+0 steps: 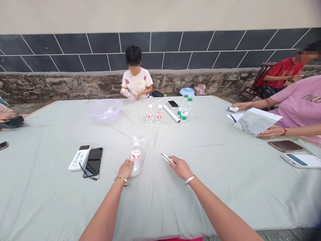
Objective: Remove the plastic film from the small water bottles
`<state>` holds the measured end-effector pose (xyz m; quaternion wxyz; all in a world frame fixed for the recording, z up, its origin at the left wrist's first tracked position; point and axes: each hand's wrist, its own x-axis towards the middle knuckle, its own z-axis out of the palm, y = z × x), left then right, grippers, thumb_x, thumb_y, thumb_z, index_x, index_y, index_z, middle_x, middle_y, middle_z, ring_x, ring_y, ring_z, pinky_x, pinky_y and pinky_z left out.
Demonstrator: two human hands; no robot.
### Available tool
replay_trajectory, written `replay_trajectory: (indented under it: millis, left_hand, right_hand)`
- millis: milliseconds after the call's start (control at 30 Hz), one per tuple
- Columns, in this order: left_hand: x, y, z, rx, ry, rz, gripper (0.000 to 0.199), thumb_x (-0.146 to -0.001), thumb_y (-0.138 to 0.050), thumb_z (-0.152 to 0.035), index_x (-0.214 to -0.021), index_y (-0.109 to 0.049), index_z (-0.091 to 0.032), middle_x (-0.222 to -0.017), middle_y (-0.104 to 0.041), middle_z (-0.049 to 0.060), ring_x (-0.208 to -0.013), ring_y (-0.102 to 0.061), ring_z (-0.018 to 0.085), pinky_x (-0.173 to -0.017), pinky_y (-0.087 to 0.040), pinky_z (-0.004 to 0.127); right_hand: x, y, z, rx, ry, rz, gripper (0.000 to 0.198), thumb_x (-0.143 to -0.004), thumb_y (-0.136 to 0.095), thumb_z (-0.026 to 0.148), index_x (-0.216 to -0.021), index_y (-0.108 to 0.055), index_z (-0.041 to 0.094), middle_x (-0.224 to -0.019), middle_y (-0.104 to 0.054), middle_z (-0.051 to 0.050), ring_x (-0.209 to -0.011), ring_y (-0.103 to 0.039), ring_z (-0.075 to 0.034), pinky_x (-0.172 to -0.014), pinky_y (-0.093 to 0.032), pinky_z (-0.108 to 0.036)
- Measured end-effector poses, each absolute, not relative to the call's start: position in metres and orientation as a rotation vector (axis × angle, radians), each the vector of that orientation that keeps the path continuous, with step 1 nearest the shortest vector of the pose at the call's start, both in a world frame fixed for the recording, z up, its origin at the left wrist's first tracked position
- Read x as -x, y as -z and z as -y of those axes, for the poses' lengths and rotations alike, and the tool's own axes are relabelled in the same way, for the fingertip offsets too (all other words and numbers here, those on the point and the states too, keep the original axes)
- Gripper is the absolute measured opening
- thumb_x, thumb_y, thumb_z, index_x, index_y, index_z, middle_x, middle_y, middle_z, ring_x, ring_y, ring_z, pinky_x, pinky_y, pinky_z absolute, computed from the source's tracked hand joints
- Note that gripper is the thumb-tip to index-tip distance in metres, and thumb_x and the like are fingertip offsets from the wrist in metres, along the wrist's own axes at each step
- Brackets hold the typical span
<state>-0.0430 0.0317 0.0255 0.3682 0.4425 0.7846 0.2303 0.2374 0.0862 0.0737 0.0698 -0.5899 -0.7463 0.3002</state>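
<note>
My left hand (126,169) is closed around the side of a clear water bottle (135,157) with a red-and-white label. Crinkled clear plastic wrap (141,140) surrounds the bottle's top. Whether the bottle stands or lies on the cloth, I cannot tell. To its right, my right hand (182,167) grips a slim silver tool (165,157) between thumb and fingers; its tip points left, toward the bottle, but stays apart from it. The tool's exact kind is unclear, since the fingers cover its rear end.
Grey cloth covers the table (213,187). Left lie a white power bank (79,159) and black phone (93,162). Farther off are a clear basin (105,112), two small bottles (149,114), a white roll (172,113) and green-capped bottles (185,112). People sit around the table.
</note>
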Motion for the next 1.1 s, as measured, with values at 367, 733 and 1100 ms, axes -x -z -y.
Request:
replay_trajectory:
  millis: [367, 733, 1100]
  left_hand:
    - [0.033, -0.018, -0.034, -1.123, -0.604, -1.987, 0.069, -0.068, -0.049, -0.069, -0.111, -0.047, -0.015, -0.082, -0.066, 0.007, -0.073, -0.065, 0.022, -0.064, -0.045, 0.029]
    - [0.033, -0.025, -0.025, -1.13, -0.61, -1.964, 0.071, -0.068, -0.042, -0.074, -0.106, -0.049, -0.014, -0.084, -0.065, 0.007, -0.073, -0.064, 0.021, -0.066, -0.044, 0.029]
    - [0.034, -0.012, -0.031, -1.191, -0.598, -2.041, 0.067, -0.076, -0.032, -0.071, -0.104, -0.05, -0.013, -0.08, -0.067, 0.01, -0.075, -0.065, 0.025, -0.066, -0.044, 0.031]
  right_hand:
    - [-0.132, -0.051, -0.085, 1.725, -0.973, 2.016, 0.041, -0.087, -0.038, 0.055, -0.088, -0.056, 0.018, -0.077, -0.062, -0.004, -0.07, -0.056, -0.015, -0.059, -0.035, -0.023]
    - [-0.151, -0.032, -0.087, 1.9, -0.801, 2.025, 0.018, -0.086, -0.039, 0.022, -0.069, -0.046, 0.02, -0.063, -0.052, 0.0, -0.058, -0.044, -0.013, -0.051, -0.021, -0.024]
    - [-0.11, -0.039, -0.059, 1.577, -1.061, 2.043, 0.03, -0.086, -0.044, 0.034, -0.06, -0.043, 0.02, -0.06, -0.051, 0.003, -0.056, -0.044, -0.011, -0.053, -0.026, -0.021]
